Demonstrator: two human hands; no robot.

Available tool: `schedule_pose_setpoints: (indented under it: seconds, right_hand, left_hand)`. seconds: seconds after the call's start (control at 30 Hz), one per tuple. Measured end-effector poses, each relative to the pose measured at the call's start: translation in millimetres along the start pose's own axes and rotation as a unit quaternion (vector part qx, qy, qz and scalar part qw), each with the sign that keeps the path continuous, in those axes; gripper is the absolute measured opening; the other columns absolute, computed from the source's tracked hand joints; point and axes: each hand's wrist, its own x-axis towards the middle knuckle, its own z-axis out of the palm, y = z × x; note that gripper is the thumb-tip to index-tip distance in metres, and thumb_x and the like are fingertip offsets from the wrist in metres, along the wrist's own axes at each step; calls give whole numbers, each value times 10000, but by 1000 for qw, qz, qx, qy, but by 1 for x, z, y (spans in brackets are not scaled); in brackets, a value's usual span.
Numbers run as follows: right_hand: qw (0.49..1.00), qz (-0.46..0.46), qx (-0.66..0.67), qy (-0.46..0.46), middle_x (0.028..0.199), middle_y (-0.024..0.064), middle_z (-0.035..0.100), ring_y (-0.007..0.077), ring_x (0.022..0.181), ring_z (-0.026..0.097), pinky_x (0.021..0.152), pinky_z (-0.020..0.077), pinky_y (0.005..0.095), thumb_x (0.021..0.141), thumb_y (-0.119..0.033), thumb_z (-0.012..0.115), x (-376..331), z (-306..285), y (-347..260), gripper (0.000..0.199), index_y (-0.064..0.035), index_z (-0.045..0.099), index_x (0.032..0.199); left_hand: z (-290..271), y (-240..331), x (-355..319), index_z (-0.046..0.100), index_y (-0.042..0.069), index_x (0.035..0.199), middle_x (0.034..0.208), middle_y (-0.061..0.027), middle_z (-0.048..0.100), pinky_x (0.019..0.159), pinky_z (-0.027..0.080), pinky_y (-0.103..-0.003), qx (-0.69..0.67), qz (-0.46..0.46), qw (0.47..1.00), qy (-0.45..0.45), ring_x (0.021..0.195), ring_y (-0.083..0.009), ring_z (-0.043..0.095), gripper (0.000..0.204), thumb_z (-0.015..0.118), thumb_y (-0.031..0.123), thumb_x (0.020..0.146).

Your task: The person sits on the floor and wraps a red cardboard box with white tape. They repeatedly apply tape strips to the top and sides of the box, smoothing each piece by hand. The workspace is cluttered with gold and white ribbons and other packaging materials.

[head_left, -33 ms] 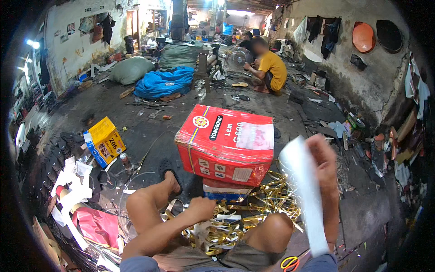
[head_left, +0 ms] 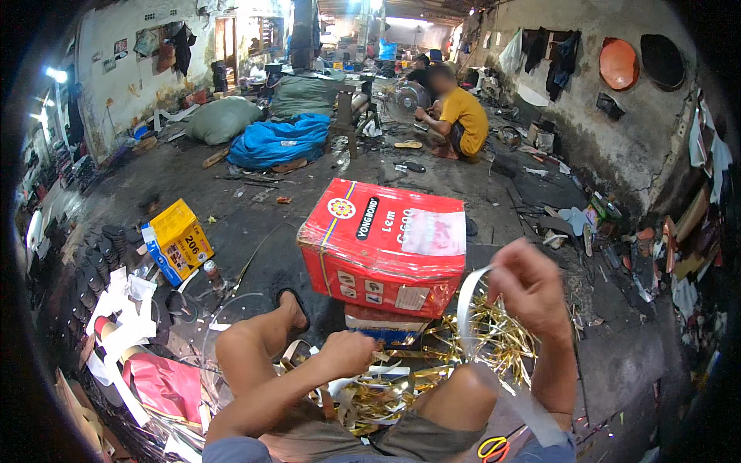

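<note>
My right hand (head_left: 532,289) is raised at the right of the red box, its fingers pinched on one end of a white strip (head_left: 464,309). The strip loops down past my right knee toward my forearm, its lower part blurred. My left hand (head_left: 349,355) is closed in a fist above my lap, in front of the box. What it holds, if anything, is hidden. Shiny gold and white strips (head_left: 378,405) lie heaped between my legs, and more gold strips (head_left: 498,332) spread beside the box. Scissors with orange and yellow handles (head_left: 492,447) lie by my right thigh.
The red carton (head_left: 382,247) rests on a smaller blue-and-red box (head_left: 386,324). A yellow-and-blue box (head_left: 177,241), white scraps (head_left: 127,309) and pink sheet (head_left: 164,383) are at left. Farther off, a person in yellow (head_left: 463,119) squats near a fan (head_left: 407,100), with a blue sack (head_left: 280,140) to the left.
My right hand has turned and shifted slightly left and down. The white strip has swung from a straight, broad hang into a narrow curve. My left hand moved slightly right.
</note>
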Motion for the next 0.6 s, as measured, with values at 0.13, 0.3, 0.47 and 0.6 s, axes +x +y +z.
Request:
schedule_pose_setpoints:
  seconds: [0.13,0.3,0.47,0.6]
  right_hand:
    - [964,23,-223,-145,803,200,702,352,721,704,694,544,430,930,-268,726,13,32,10,251,-23,694,972]
    - [947,-82,-196,-239,852,178,720,387,818,715,749,558,440,888,-309,759,14,55,14,297,-67,678,1039]
    - [945,-67,-121,-297,936,175,723,331,849,728,791,562,405,846,-245,821,34,38,-12,393,-63,628,1135]
    - [962,1,-85,-259,961,75,716,143,871,675,784,543,338,835,-172,845,45,17,34,358,-58,625,1094]
  left_hand:
    - [-81,66,-46,708,19,1210,1195,-137,709,1016,492,-441,-393,449,803,16,1160,-296,649,477,890,200,807]
    - [-91,72,-7,570,45,1374,1233,-136,660,1058,470,-397,-370,257,812,371,1211,-258,618,692,893,144,770]
    - [-84,25,3,615,31,1246,1041,-49,722,853,529,-293,-566,219,784,134,984,-100,649,549,894,203,805]
    - [-112,-29,0,696,66,1077,846,6,703,699,506,-286,-334,190,886,260,776,-80,608,286,829,239,892]
